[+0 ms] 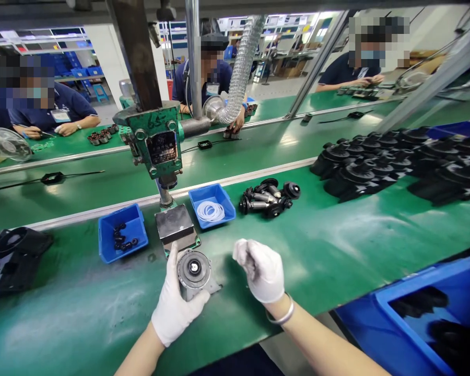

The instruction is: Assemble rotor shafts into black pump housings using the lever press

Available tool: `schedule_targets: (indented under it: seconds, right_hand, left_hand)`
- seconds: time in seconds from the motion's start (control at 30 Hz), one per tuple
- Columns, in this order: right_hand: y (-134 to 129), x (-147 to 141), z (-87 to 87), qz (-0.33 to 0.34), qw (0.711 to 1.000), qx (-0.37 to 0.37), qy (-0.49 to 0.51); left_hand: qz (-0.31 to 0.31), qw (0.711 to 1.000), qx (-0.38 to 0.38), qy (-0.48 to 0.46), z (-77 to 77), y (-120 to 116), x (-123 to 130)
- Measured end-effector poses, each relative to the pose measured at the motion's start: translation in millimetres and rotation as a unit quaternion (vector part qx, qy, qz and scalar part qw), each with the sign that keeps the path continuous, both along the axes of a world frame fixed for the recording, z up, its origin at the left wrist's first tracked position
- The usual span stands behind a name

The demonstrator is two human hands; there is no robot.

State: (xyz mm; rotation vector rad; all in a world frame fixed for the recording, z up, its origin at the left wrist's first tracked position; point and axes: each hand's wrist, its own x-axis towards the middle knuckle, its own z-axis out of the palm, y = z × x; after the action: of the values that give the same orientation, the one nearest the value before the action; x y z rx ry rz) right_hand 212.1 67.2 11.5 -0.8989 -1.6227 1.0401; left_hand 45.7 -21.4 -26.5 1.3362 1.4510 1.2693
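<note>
My left hand, in a white glove, grips a round grey metal motor housing with a dark hub and a bright centre, facing up. Thumb and fingers wrap its left and near sides. To the right, apart from the housing, my right hand hangs over the green bench, also gloved. Its fingers are curled together, their tips smudged dark; whatever they may hold is hidden. Just beyond the housing stands the steel block at the base of a green bench press.
A blue bin of small black parts is left of the press, a blue bin of white rings right of it. Black-ended metal shafts lie beyond. Black housings crowd the right; a blue crate is below. Co-workers sit opposite.
</note>
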Motion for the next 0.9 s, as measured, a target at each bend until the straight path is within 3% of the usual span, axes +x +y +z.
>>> schedule_targets:
  seconds: [0.07, 0.17, 0.2, 0.23, 0.37, 0.4, 0.53, 0.6, 0.7, 0.8, 0.9]
  right_hand:
    - [1.0, -3.8, -0.9, 0.026, 0.999, -0.016, -0.015]
    - [1.8, -12.3, -3.2, 0.163, 0.984, 0.048, -0.046]
    - [2.2, -11.8, -4.1, 0.18, 0.98, 0.064, -0.051]
    - [2.5, -9.3, -4.8, 0.162, 0.984, 0.063, -0.047]
    - [1.0, 2.3, -3.9, -0.018, 0.999, -0.041, 0.013]
    - [-0.4, 0.9, -2.5, -0.018, 0.999, -0.049, 0.015]
    - [-4.5, -10.6, 0.7, 0.124, 0.992, 0.022, -0.027]
    - [-3.8, -6.0, -2.0, 0.077, 0.997, 0.015, 0.001]
    - [-2.9, 12.9, -10.2, -0.031, 0.996, -0.076, 0.047]
    - [-9.1, 26.1, -17.0, 0.011, 0.99, -0.135, -0.026]
    - [-18.0, 32.5, -18.3, 0.034, 0.986, -0.084, -0.144]
  left_hand:
    - [-0.002, 1.0, 0.002, -0.005, 1.3, 0.6, 0.3]
    - [-0.002, 1.0, 0.005, -0.016, 3.3, 2.2, 1.1]
    - [-0.003, 1.0, 0.006, -0.016, 3.3, 2.4, 1.0]
    - [-0.003, 1.0, 0.008, -0.012, 2.7, 2.4, 0.8]
    - [0.0, 1.0, 0.008, 0.005, -1.2, 0.6, -0.9]
    - [0.0, 1.0, 0.009, 0.004, -1.7, 0.1, -1.1]
    - [0.001, 1.0, 0.013, -0.002, -0.8, -0.5, -1.2]
    - [0.004, 1.0, 0.014, 0.006, -0.6, -0.2, -1.3]
    - [0.011, 1.0, 0.017, 0.024, -2.7, 1.6, -1.6]
    - [0.029, 0.998, 0.023, 0.05, -6.9, 3.2, -1.5]
    - [0.056, 0.995, 0.03, 0.077, -9.8, -0.5, -0.3]
